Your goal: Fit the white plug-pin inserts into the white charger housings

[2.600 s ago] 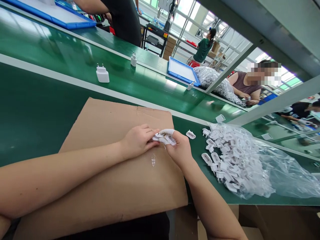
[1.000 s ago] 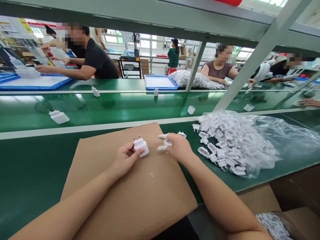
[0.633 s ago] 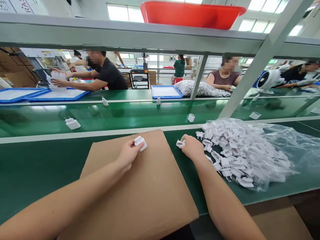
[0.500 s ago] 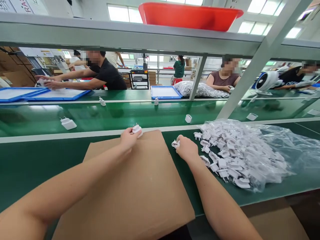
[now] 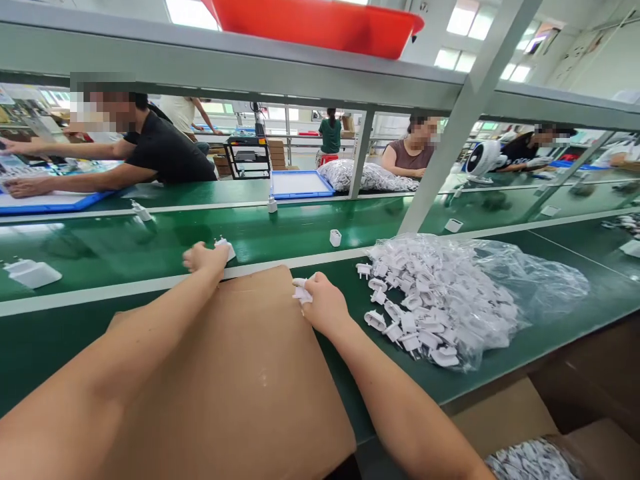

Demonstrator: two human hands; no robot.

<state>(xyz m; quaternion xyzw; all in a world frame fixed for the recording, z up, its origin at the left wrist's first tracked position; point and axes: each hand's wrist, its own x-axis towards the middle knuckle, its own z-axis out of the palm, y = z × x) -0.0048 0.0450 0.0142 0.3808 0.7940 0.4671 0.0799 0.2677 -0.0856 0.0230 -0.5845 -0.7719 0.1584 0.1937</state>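
My left hand [image 5: 204, 257] reaches over the far edge of the cardboard sheet [image 5: 235, 373] to the green conveyor belt [image 5: 125, 243], its fingers closed on a white charger [image 5: 226, 248] that sits at the belt's near edge. My right hand [image 5: 324, 305] rests at the cardboard's right corner, pinching a small white plug part [image 5: 301, 291]; white finger cots cover its fingertips. A clear bag with a heap of white plug parts [image 5: 425, 300] lies just right of that hand.
More white chargers [image 5: 31, 273] ride the belt, with one small one [image 5: 335, 237] near the middle. Across the belt sit other workers [image 5: 150, 150], blue trays [image 5: 300, 185] and a grey frame post [image 5: 445, 140]. A red bin [image 5: 320, 27] stands on the shelf overhead.
My left hand carried the assembled charger from the cardboard forward to the conveyor belt. My right hand picked up another plug part near the heap. My head lifted and turned right.
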